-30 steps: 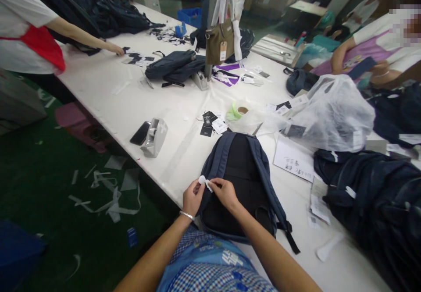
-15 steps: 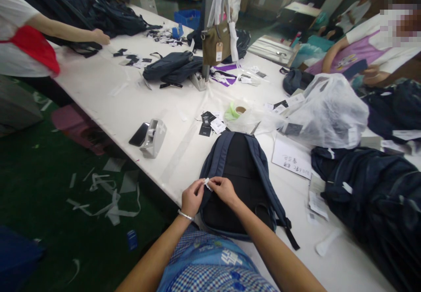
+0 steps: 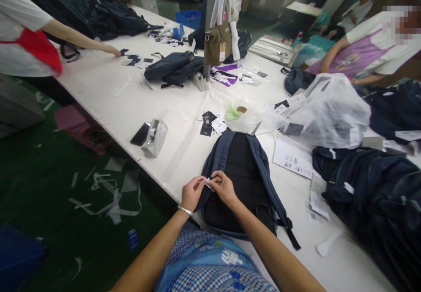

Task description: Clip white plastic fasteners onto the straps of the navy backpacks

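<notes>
A dark blue backpack [image 3: 243, 165] lies on the table before me, its black back panel and shoulder straps facing up. Over its left edge, my left hand [image 3: 193, 192] pinches a small white strip [image 3: 208, 183] between thumb and fingers. My right hand [image 3: 223, 189] grips the same strip from the other side, fingertips almost meeting those of the left. The strip has a jagged edge; whether it is fixed to the bag I cannot tell.
A tape dispenser [image 3: 155, 138] and a phone [image 3: 140, 134] lie near the table's left edge. Black and white tags [image 3: 212, 123] sit beyond the backpack. A plastic bag [image 3: 332, 112] and more backpacks [image 3: 371, 195] crowd the right. Co-workers stand at left and right.
My right fingers have shifted slightly at the white strip. At the left, a co-worker's hand has reached further right toward the tags; the right co-worker's dark blue item has gone from view.
</notes>
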A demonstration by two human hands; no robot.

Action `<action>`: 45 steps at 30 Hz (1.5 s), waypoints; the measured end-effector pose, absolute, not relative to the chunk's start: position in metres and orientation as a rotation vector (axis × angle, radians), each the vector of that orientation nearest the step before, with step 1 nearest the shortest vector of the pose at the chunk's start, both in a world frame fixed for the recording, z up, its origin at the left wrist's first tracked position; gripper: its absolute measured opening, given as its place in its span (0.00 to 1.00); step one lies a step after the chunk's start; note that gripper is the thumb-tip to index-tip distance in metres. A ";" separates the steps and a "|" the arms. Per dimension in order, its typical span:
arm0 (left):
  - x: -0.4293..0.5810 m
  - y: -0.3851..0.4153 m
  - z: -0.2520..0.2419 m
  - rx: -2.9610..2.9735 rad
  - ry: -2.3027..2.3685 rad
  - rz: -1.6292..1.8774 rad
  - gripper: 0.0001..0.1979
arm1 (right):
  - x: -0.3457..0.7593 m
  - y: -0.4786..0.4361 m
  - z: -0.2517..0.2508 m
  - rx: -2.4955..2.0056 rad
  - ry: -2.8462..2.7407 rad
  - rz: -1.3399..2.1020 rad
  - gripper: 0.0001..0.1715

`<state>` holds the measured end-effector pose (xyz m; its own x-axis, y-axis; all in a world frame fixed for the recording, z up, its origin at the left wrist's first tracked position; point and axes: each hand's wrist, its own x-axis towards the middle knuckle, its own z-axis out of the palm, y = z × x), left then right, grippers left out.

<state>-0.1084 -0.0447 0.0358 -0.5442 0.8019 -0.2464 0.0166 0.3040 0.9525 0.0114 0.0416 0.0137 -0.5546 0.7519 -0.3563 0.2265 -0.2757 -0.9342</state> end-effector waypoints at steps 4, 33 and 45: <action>-0.113 -0.043 0.032 0.677 1.735 1.319 0.12 | 0.013 0.042 0.020 -1.152 -1.880 1.691 0.15; -0.105 -0.021 0.028 -0.099 1.462 1.514 0.18 | 0.033 0.052 0.024 -0.747 -2.396 1.147 0.12; -0.086 -0.040 0.025 0.062 1.377 1.497 0.20 | 0.044 -0.004 0.018 -1.452 -1.435 1.785 0.26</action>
